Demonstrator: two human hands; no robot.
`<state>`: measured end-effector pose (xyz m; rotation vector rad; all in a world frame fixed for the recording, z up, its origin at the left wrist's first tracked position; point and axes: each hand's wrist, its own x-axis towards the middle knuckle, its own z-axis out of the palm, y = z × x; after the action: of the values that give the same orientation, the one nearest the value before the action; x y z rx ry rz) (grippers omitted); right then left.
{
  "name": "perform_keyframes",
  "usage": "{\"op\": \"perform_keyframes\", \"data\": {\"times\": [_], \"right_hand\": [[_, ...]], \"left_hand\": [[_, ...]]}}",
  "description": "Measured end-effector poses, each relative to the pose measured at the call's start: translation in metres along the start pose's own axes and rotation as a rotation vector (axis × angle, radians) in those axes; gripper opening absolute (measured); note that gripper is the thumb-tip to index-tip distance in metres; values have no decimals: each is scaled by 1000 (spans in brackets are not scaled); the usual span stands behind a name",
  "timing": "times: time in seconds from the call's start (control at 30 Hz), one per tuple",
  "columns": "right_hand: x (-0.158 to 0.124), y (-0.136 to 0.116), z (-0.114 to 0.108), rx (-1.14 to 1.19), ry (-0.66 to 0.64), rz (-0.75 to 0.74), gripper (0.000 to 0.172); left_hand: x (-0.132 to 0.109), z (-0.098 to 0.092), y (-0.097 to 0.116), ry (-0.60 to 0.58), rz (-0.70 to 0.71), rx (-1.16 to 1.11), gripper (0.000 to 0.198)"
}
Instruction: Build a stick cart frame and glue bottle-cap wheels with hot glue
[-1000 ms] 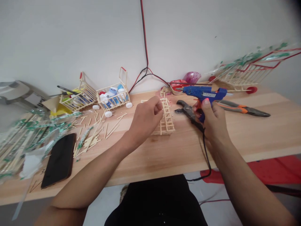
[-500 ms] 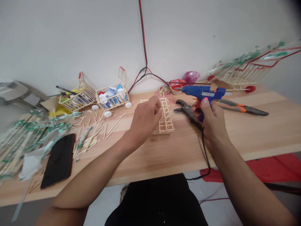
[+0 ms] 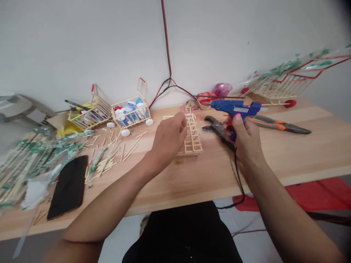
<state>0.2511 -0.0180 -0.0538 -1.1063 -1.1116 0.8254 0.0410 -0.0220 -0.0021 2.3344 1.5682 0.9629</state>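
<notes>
- glue gun (image 3: 236, 108): glossy blue plastic
- stick frame (image 3: 193, 140): matt bare wood
- tabletop (image 3: 276, 157): smooth pale wood
- cutting pliers (image 3: 215, 128): dark metal, worn
- long pliers (image 3: 282, 126): orange-and-grey plastic grips

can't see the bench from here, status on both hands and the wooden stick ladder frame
Right hand gripping blue plastic hot glue gun. Left hand pinched beside flat wooden stick ladder frame, contact unclear. Black pliers lying between frame and gun.
</notes>
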Motion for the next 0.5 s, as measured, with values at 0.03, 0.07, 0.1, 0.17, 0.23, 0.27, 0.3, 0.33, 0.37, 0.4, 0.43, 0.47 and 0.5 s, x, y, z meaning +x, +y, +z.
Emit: {"op": "perform_keyframes", "data": {"times": [0.03,0.07,0.1,0.17,0.23,0.27,0.3,0.33,0.37,0.4,0.43,0.47,0.5], "right_hand": [[0,1,0,2,0,-5,39],[0,1,0,4,-2,-8,39],[0,1,0,4,-5,-9,39],[0,2,-1,8,-9,-7,38],[0,1,-1,11,-12,0,39],[0,1,-1,12,-12,3,39],[0,1,-1,14,-10,6,39],[0,0,0,17,-6,10,39],[0,0,0,18,-3,12,38],[-1,0,0,15,-1,12,38],[-1,0,0,9,1,13,39],[-1,0,0,2,5,14,39],[-1,0,0,-2,9,16,39]], "left_hand": [[0,0,0,2,2,13,11],[0,0,0,4,5,24,10],[0,-1,0,3,7,33,9],[0,-3,2,-1,6,43,9],[1,-7,3,-1,10,44,10],[1,-10,3,1,23,38,10],[2,-13,2,5,44,30,10],[2,-17,1,9,68,22,10],[3,-20,-1,12,93,17,9],[3,-24,-3,12,117,18,10],[3,-28,-6,12,139,21,10],[2,-31,-10,13,163,23,10],[1,-33,-13,15,194,19,9]]}}
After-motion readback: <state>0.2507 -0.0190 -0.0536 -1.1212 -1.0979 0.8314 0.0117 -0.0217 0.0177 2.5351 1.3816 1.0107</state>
